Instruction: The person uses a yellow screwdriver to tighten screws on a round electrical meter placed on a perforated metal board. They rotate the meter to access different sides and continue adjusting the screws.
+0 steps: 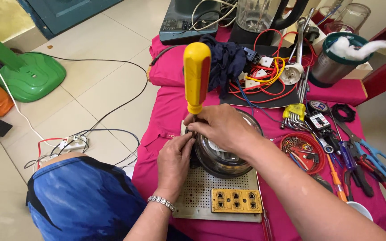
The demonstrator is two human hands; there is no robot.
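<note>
A yellow and red screwdriver (pixel 196 76) stands upright, tip down at the left edge of a round glass-domed meter (pixel 222 158). My right hand (pixel 222 127) rests over the dome and pinches the screwdriver's shaft just under the handle. My left hand (pixel 175 160), a bead bracelet on its wrist, holds its fingertips at the tip of the screwdriver beside a small white part. The meter sits on a perforated metal board (pixel 197 192) that also carries a yellow socket strip (pixel 237 200). The screw itself is hidden by my fingers.
A pink cloth (pixel 166 102) covers the low table. To the right lie a red lid of screws (pixel 302 151), pliers, scissors (pixel 376 156), hex keys and small screwdrivers. Behind are red and yellow wires, a dark cloth, a blender jar and a steel cup. Cables and a green fan base (pixel 30 78) lie on the floor.
</note>
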